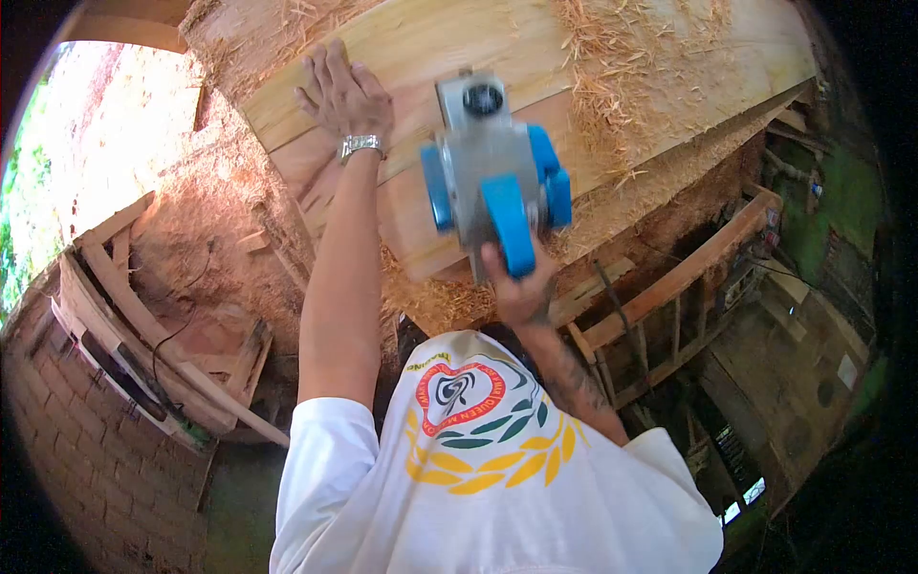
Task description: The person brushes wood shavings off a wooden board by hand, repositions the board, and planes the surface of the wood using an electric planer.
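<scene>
My left hand [346,94] lies flat with fingers spread on a pale wooden board [421,57], a metal watch [360,145] round its wrist. My right hand [521,287] is wrapped round the blue rear handle of an electric planer [483,158]. The planer has a grey body with blue side parts and a black round knob at its front, and looks slightly smeared by motion. It rests on or just over the board, to the right of my left hand; its underside is hidden.
Curly wood shavings [607,105] lie across the right part of the board. Sawdust [215,187] covers the ground at left. A wooden frame [684,277] stands at right. Curved timber pieces [143,306] lean at lower left near a brick surface [86,421].
</scene>
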{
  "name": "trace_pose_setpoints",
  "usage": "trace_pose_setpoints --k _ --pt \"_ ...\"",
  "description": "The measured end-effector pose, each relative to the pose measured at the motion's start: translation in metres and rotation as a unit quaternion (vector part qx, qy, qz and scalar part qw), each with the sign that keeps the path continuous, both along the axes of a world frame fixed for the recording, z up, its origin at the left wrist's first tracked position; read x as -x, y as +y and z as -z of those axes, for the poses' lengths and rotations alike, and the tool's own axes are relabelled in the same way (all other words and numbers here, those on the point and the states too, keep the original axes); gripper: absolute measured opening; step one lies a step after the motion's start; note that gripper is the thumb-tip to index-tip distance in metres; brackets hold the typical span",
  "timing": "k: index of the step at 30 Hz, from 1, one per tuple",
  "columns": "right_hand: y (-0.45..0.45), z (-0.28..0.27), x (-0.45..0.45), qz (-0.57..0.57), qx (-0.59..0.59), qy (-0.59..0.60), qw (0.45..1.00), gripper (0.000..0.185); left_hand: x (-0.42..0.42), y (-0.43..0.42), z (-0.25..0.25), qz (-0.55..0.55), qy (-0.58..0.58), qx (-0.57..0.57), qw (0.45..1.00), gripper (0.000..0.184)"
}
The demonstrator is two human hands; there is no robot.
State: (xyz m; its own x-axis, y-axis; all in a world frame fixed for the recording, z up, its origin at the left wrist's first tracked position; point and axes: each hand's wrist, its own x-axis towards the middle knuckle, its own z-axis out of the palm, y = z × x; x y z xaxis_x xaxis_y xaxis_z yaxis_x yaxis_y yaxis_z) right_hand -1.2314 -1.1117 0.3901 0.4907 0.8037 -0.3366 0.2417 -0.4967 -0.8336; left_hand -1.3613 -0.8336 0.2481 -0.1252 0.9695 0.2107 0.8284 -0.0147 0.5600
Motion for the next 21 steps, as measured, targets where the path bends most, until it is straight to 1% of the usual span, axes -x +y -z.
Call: trace_pose_setpoints --k 1,3,5,7,8,9,12,14,15,16,17,18,20,21 --pt "0.038 -0.004 -0.003 0.007 -0.011 0.011 1.0 0.032 0.002 0.0 0.001 0.005 -0.025 -0.014 1.0 0.052" --pt "0.101 0.007 -0.007 0.014 -0.083 -0.019 0.996 0.027 0.005 0.0 0.001 0.017 -0.076 -0.04 0.996 0.05" --pt "0.164 0.018 -0.02 -0.005 -0.17 -0.075 0.983 0.032 0.005 -0.001 -0.001 0.017 -0.103 -0.037 0.994 0.05" --pt "0.213 0.008 -0.031 -0.036 -0.116 -0.066 0.99 0.036 0.006 -0.001 0.0 0.019 -0.11 -0.043 0.993 0.049" --pt "0.241 0.015 -0.036 -0.033 -0.211 -0.141 0.967 0.038 0.005 0.0 0.003 0.02 -0.105 -0.051 0.993 0.049" --pt "0.261 0.023 -0.039 -0.033 -0.303 -0.216 0.927 0.039 0.005 -0.001 0.003 0.019 -0.102 -0.061 0.993 0.049" --pt "0.26 0.022 -0.042 -0.004 -0.183 -0.151 0.972 0.042 0.008 -0.003 -0.004 0.033 -0.095 -0.006 0.995 0.051" --pt "0.203 0.009 -0.038 -0.001 -0.177 -0.128 0.976 0.038 0.012 0.002 0.007 0.044 -0.04 -0.031 0.998 0.052" --pt "0.17 0.004 -0.039 0.026 -0.156 -0.121 0.98 0.037 0.013 0.001 0.013 0.051 -0.014 -0.038 0.998 0.052" --pt "0.134 0.0 -0.042 0.053 -0.134 -0.114 0.983 0.035 0.013 0.001 0.014 0.054 -0.006 -0.015 0.998 0.056" --pt "0.091 -0.001 -0.047 0.071 -0.095 -0.065 0.991 0.03 0.009 -0.004 0.008 0.052 -0.004 0.001 0.999 0.057" --pt "0.043 0.007 -0.057 0.063 -0.07 -0.086 0.992 0.039 0.006 -0.005 -0.003 0.044 -0.001 0.014 0.999 0.058" --pt "-0.042 0.007 -0.063 0.129 -0.073 -0.032 0.988 0.029 0.004 -0.002 -0.009 0.041 0.033 0.035 0.998 0.062" --pt "-0.079 0.006 -0.069 0.147 -0.048 -0.014 0.988 0.028 0.0 -0.002 -0.013 0.04 0.053 0.039 0.997 0.063"
